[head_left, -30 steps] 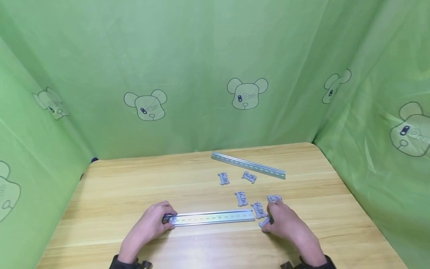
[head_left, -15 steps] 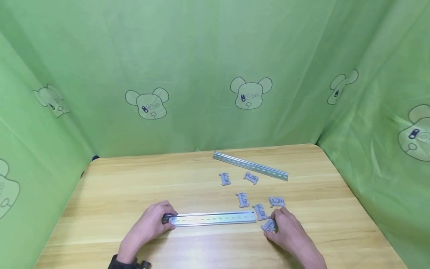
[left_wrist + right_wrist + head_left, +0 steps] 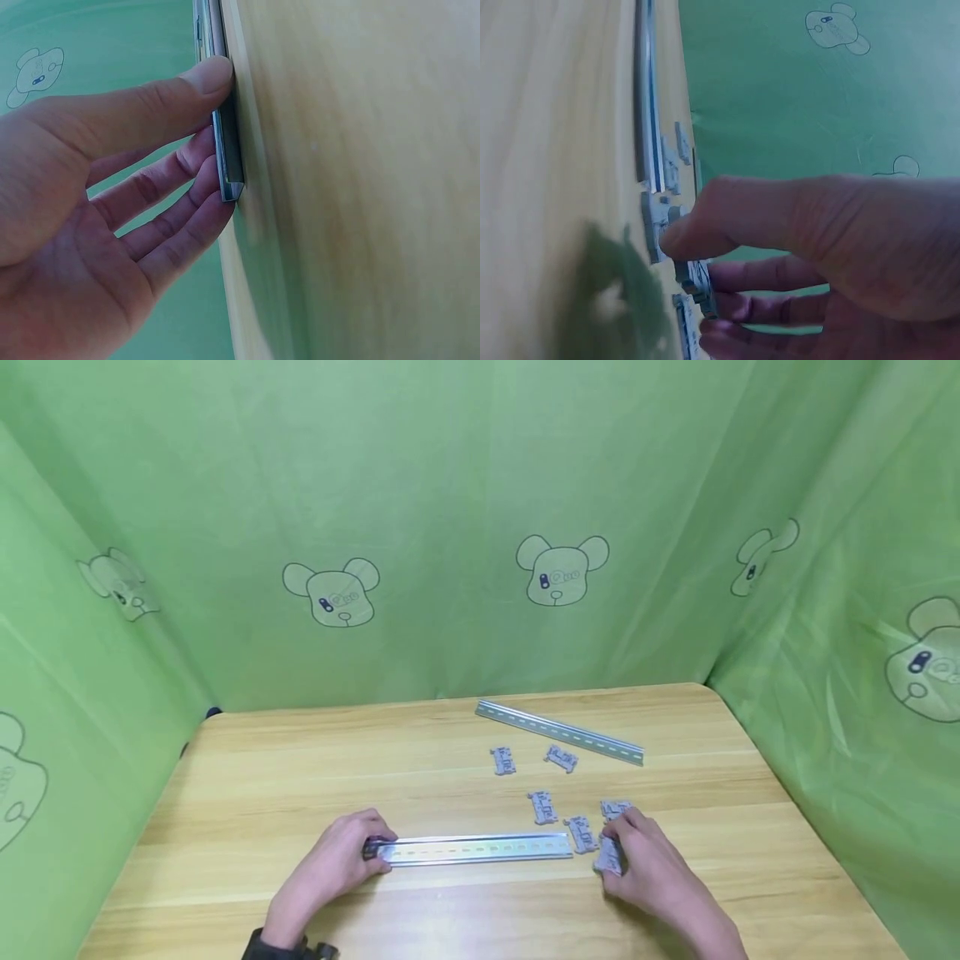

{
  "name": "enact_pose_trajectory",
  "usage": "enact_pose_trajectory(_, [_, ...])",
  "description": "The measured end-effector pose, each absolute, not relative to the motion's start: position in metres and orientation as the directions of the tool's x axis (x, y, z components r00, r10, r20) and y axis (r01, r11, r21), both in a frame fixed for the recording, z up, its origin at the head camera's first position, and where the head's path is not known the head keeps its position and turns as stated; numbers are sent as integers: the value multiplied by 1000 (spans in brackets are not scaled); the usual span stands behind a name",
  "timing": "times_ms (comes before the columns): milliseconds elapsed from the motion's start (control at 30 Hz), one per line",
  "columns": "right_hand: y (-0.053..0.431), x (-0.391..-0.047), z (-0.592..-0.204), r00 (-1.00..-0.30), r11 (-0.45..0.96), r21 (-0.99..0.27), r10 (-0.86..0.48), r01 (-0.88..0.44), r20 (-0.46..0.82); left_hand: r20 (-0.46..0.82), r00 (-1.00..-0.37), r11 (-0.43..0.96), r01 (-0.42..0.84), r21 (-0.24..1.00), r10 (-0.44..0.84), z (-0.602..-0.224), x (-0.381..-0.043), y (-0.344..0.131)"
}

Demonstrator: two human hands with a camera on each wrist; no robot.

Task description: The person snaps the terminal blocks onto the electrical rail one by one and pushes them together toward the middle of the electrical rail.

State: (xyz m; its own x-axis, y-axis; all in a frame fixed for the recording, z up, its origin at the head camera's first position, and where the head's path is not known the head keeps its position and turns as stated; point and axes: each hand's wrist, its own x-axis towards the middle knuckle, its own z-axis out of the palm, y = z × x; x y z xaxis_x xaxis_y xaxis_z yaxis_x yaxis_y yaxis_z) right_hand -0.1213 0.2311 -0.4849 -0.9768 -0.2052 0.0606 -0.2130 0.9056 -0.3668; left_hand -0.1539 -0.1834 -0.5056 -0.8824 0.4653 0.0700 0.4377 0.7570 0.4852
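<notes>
A slotted metal DIN rail (image 3: 480, 848) lies crosswise in front of me. My left hand (image 3: 341, 858) grips its left end, thumb on the near edge and fingers along the far one; the left wrist view shows the rail's end (image 3: 231, 161) between them. Right of the rail, my right hand (image 3: 651, 868) pinches a grey terminal block (image 3: 608, 856) between thumb and fingers. In the right wrist view this block (image 3: 695, 279) is partly behind the thumb. One terminal block (image 3: 581, 834) lies by the rail's right end, and another (image 3: 613, 808) is just beyond my right fingers.
A second DIN rail (image 3: 558, 732) lies slanted near the table's back edge. Between the rails are three loose terminal blocks, one at left (image 3: 503, 761), one at right (image 3: 561, 757) and a nearer one (image 3: 542, 807). Green curtains (image 3: 442, 527) surround the wooden table (image 3: 300, 760).
My right hand has shifted slightly right and pulled back from the far block, turning the pinched terminal block more upright in the view. The left hand stays on the rail's end.
</notes>
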Motion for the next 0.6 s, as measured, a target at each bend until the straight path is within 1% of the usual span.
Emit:
enact_pose_trajectory(200, [222,-130,-481,-954,896,-330,-269,-298,131,77,-883,759,441,479,464,-508,-155,-184])
enact_pose_trajectory(367, [215,-135,-477,-938,882,-321,-321,-345,128,79,-883,756,440,484,463,-509,-157,-184])
enact_pose_trajectory(600, [207,-141,-478,-902,861,-269,-412,-431,126,90,-880,752,448,484,467,-511,-156,-186])
